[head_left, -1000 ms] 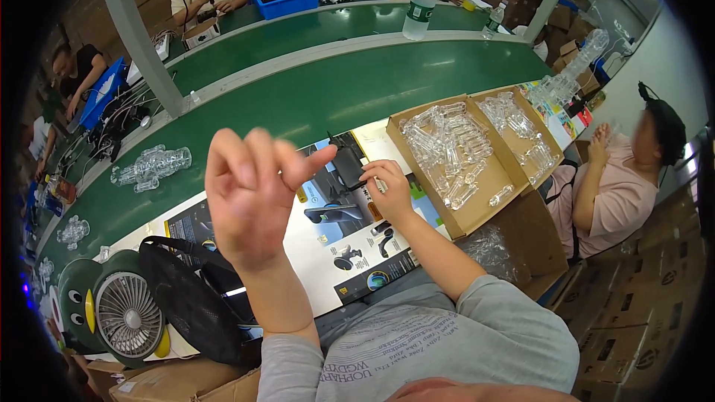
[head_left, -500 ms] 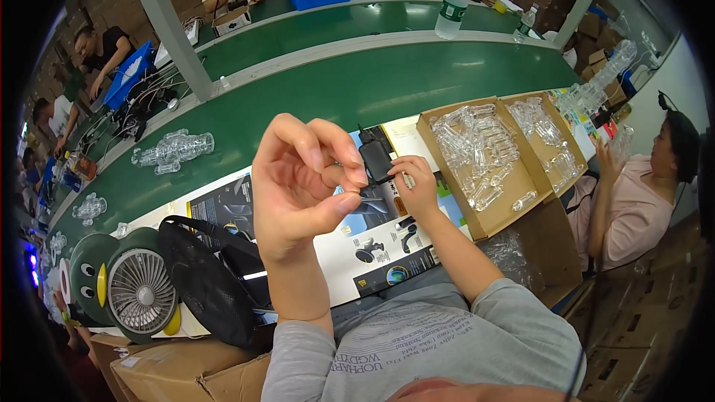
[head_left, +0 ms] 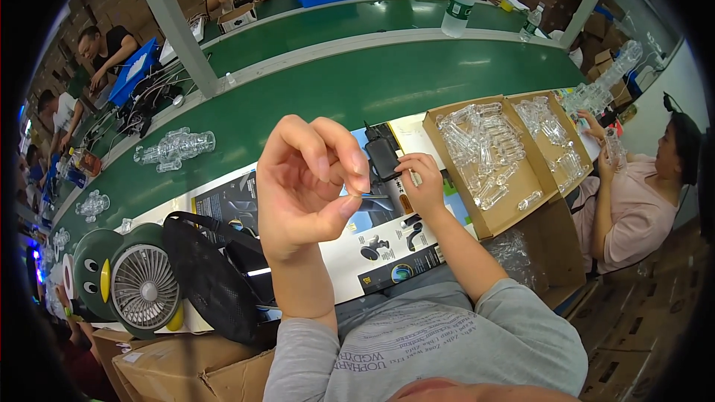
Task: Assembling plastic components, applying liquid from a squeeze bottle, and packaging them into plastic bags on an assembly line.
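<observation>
My left hand (head_left: 313, 182) is raised over the table's near side, its fingers curled and the thumb brought close to the fingertips in a pinch. Whatever might be between those tips is too small to make out. Lower and to the right, my right hand (head_left: 422, 182) has its fingers at the right edge of a flat black rectangular case (head_left: 383, 158) with rounded corners, gripping it there. Under the case lie printed cardboard sheets (head_left: 372, 281) with product pictures, partly covered by my left hand and arm.
Right of my hands, cardboard trays (head_left: 456, 192) hold many clear plastic tubes (head_left: 484, 145). A penguin-shaped fan (head_left: 145, 286) and black mesh bag (head_left: 205, 275) stand left. A clear plastic piece (head_left: 175, 150) lies on the green table (head_left: 298, 93). A person (head_left: 640, 193) sits at right; others work beyond.
The view has shifted slightly, so most things sit a little further right. Both my hands keep nearly the same pose. The person at right has lowered the clear piece and reached out a hand.
</observation>
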`<state>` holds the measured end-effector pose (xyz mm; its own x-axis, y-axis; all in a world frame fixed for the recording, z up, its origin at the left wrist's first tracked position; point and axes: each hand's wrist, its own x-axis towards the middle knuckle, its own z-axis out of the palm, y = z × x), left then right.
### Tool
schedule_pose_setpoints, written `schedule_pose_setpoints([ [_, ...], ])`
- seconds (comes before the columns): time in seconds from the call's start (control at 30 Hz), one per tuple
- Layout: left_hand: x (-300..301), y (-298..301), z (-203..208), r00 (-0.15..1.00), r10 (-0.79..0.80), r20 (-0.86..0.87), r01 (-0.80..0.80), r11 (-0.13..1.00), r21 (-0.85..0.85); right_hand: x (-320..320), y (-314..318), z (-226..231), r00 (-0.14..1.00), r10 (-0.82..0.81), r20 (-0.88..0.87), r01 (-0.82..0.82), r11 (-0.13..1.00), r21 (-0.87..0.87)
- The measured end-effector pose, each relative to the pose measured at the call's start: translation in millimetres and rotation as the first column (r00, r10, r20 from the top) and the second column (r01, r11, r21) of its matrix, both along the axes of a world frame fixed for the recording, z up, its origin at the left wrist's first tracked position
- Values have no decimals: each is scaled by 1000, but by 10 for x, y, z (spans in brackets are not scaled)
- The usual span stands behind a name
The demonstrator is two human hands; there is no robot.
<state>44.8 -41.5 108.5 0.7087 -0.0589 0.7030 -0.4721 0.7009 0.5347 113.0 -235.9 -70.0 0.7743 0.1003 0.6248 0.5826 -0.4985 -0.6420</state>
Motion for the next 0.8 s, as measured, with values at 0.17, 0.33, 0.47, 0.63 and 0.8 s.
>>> schedule_pose_setpoints([
  [0.17, -15, -24, 17, 1000, -14, 26, 15, 1000, -13, 8, -15, -23, 1000, -2, 7, 2, 1000, -5],
  [0.33, -47, -33, 16, 1000, -15, 21, 16, 999, -33, -2, -9, -3, 1000, 10, 4, -10, 1000, 1],
  [0.47, -53, -45, 16, 999, -20, 31, 21, 999, -46, 0, -13, -2, 1000, 6, 12, -7, 1000, 5],
  [0.63, -53, -48, 8, 1000, -18, 15, 19, 999, -40, -3, -18, 10, 1000, 8, 3, -8, 1000, 12],
  [0.8, -56, -43, 10, 998, -39, 49, 41, 999, -36, -11, -18, 21, 1000, 6, 15, -6, 1000, 11],
])
